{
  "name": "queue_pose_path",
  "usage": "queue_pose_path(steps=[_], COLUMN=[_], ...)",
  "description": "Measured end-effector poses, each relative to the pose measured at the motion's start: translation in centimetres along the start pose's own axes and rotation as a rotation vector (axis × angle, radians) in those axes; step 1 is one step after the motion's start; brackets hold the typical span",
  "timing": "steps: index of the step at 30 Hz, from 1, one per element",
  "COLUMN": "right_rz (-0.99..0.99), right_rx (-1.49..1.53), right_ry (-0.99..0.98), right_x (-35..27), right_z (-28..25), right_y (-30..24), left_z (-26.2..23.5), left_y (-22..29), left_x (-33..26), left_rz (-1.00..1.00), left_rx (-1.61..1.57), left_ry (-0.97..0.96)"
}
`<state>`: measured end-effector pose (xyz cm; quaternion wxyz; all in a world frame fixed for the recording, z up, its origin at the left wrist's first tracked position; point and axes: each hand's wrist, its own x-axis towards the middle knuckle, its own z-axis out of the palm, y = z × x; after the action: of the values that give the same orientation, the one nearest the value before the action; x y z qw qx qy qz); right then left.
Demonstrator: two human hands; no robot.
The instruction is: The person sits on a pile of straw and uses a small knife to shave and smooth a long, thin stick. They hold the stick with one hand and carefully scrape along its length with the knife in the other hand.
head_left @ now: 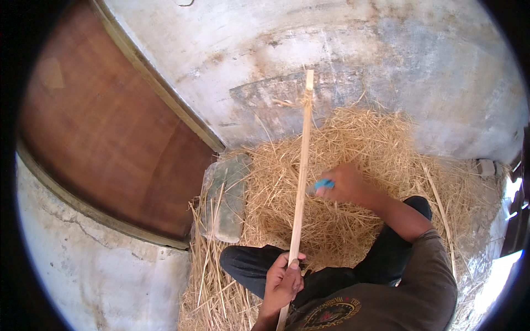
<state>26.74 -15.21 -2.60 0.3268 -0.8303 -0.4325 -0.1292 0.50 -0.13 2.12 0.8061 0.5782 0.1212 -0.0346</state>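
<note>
Pale wooden stick [301, 165] gripped near its lower end by closed left hand [282, 282]; right hand [343, 185] pinching blue-handled tool [323, 184] against it, blade hidden, over straw [359, 143].

Item count:
- Hands: two, the left hand [282, 280] and the right hand [345, 183].
- Long pale wooden stick [301, 176]: one.
- Small blue-handled tool [322, 184]: one.
- Flat grey-green stone slab [226, 196]: one.
- Straw pile [359, 143]: one; single stalks are too many to count.
- Brown wooden door [105, 132]: one.
- Small grey stone [486, 167] by the wall: one.
</note>
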Motion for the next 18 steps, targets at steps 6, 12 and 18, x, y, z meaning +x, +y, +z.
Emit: queue_pose_path(steps=[6,12,18], right_rz=[0.145,-0.082,0.158], right_rx=[0.035,-0.068,-0.138], right_ry=[0.098,-0.089,0.011], right_x=[-0.1,-0.9,-0.4], right_z=[-0.3,-1.4,-0.5], right_y=[0.1,-1.8,1.3], left_z=[0.0,0.4,1.5], left_y=[0.1,0.5,-0.1], left_x=[0.0,0.2,0.7], left_rz=[0.034,0.006,-0.088], left_rx=[0.046,0.063,0.07], left_ry=[0.007,0.046,0.011])
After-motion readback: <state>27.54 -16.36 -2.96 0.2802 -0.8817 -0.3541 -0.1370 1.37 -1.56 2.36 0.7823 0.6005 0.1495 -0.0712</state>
